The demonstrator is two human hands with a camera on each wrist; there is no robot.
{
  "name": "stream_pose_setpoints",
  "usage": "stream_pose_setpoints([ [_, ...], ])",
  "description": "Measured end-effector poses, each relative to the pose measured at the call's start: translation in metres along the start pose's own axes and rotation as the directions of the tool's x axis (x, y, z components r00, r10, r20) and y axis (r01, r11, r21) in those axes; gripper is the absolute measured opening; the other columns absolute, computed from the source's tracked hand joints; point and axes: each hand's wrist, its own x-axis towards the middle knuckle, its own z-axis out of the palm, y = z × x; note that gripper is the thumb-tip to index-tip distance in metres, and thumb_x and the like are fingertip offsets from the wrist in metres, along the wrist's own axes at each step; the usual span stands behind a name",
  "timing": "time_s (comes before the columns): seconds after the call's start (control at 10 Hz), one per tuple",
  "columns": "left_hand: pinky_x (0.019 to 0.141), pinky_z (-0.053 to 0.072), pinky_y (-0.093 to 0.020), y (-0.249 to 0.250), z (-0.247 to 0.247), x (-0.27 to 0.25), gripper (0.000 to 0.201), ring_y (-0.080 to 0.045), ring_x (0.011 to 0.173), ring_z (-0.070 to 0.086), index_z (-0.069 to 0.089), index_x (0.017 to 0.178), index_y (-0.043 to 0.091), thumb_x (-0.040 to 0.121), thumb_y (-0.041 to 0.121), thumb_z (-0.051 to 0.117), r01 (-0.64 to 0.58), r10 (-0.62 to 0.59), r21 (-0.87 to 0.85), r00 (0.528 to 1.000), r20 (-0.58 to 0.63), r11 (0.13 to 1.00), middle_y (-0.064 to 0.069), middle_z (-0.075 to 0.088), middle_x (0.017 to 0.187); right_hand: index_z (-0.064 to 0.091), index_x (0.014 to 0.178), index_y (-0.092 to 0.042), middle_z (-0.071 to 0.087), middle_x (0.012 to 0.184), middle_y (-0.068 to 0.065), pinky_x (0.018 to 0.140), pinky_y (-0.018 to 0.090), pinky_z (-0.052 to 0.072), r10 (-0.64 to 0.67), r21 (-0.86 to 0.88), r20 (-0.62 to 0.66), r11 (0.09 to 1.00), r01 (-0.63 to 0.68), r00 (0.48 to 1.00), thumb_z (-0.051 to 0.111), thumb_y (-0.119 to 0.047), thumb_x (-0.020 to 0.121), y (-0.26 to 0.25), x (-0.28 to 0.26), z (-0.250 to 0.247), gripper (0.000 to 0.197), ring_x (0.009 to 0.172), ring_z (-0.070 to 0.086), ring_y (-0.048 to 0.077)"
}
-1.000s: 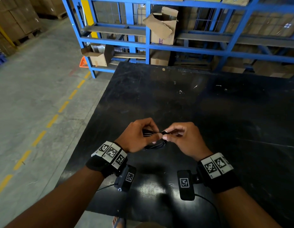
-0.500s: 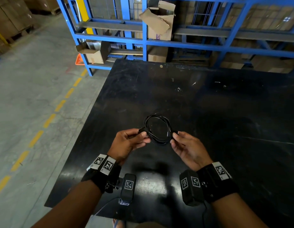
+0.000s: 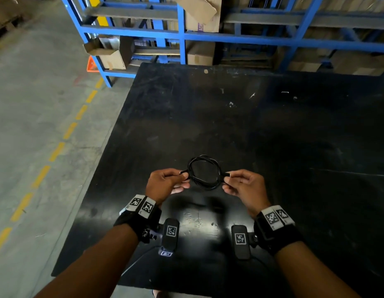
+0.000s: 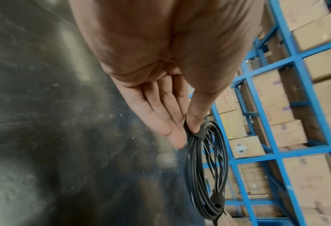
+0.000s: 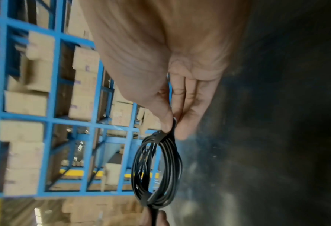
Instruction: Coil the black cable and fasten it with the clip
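Over the black table (image 3: 272,136), left hand (image 3: 165,182) and right hand (image 3: 244,186) each pinch a clip on opposite sides of the coiled cable (image 3: 205,172).

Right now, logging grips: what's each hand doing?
Left hand: pinching the coil's left side.
Right hand: pinching its right side.

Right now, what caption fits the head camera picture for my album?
Two hands, left hand and right hand, hold a coiled black cable above a black table.
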Motion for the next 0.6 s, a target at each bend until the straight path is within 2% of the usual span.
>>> stream_pose_setpoints([
  [0.1, 0.070, 0.058, -0.025, -0.026, 0.008, 0.029, 0.005, -0.015, 0.071, 0.077, 0.078, 0.086, 0.012, 0.090, 0.013, 0.076, 0.088, -0.085, 0.058, 0.995, -0.054, 0.994, -0.008, 0.080, 0.082, 0.069, 0.083, -0.002, 0.073, 0.074, 0.018, 0.053, 0.022, 0.060, 0.066, -0.104, -0.012, 0.992, -0.067, 0.998, 0.073, 0.011, 0.086, 0.027, 0.029, -0.002, 0.014, 0.054, 0.073, 0.017],
  [0.2, 0.067, 0.056, -0.024, -0.057, 0.016, 0.060, 0.008, -0.011, 0.064, 0.074, 0.079, 0.082, 0.015, 0.089, 0.013, 0.078, 0.173, -0.160, 0.122, 0.981, -0.111, 0.977, -0.010, 0.078, 0.082, 0.068, 0.081, -0.004, 0.072, 0.072, 0.017, 0.046, 0.019, 0.056, 0.154, -0.202, -0.043, 0.966, -0.160, 0.987, 0.075, 0.009, 0.085, 0.057, 0.060, -0.003, 0.015, 0.048, 0.070, 0.014],
  [0.3, 0.070, 0.058, -0.028, -0.084, 0.024, 0.085, 0.003, -0.016, 0.068, 0.077, 0.082, 0.088, 0.013, 0.087, 0.014, 0.079, 0.236, -0.203, 0.178, 0.962, -0.184, 0.955, -0.008, 0.080, 0.078, 0.071, 0.073, -0.012, 0.073, 0.071, 0.012, 0.049, 0.022, 0.053, 0.182, -0.314, -0.111, 0.926, -0.209, 0.977, 0.080, 0.002, 0.081, 0.087, 0.085, -0.004, 0.019, 0.053, 0.068, 0.019],
  [0.4, 0.079, 0.063, -0.032, -0.104, 0.028, 0.105, 0.005, -0.020, 0.076, 0.080, 0.081, 0.084, 0.020, 0.084, 0.016, 0.080, 0.268, -0.225, 0.187, 0.949, -0.222, 0.945, -0.006, 0.081, 0.077, 0.071, 0.068, -0.018, 0.076, 0.070, 0.006, 0.055, 0.024, 0.053, 0.170, -0.373, -0.149, 0.903, -0.214, 0.974, 0.082, -0.002, 0.079, 0.108, 0.105, -0.004, 0.022, 0.053, 0.069, 0.018],
  [0.5, 0.087, 0.063, -0.037, -0.119, 0.028, 0.115, 0.010, -0.020, 0.083, 0.080, 0.081, 0.083, 0.032, 0.076, 0.026, 0.080, 0.253, -0.203, 0.290, 0.960, -0.193, 0.923, 0.000, 0.082, 0.080, 0.072, 0.069, -0.021, 0.076, 0.070, 0.003, 0.064, 0.029, 0.056, 0.171, -0.427, -0.142, 0.878, -0.216, 0.975, 0.083, -0.006, 0.079, 0.120, 0.115, -0.005, 0.020, 0.055, 0.070, 0.017],
  [0.6, 0.088, 0.063, -0.040, -0.126, 0.012, 0.127, 0.017, -0.025, 0.088, 0.078, 0.080, 0.089, 0.040, 0.075, 0.030, 0.078, 0.204, -0.115, 0.420, 0.967, -0.227, 0.884, -0.001, 0.083, 0.092, 0.073, 0.074, -0.022, 0.078, 0.074, 0.004, 0.071, 0.030, 0.060, 0.147, -0.442, -0.169, 0.873, -0.208, 0.975, 0.085, -0.014, 0.078, 0.124, 0.123, -0.021, 0.016, 0.060, 0.071, 0.016],
])
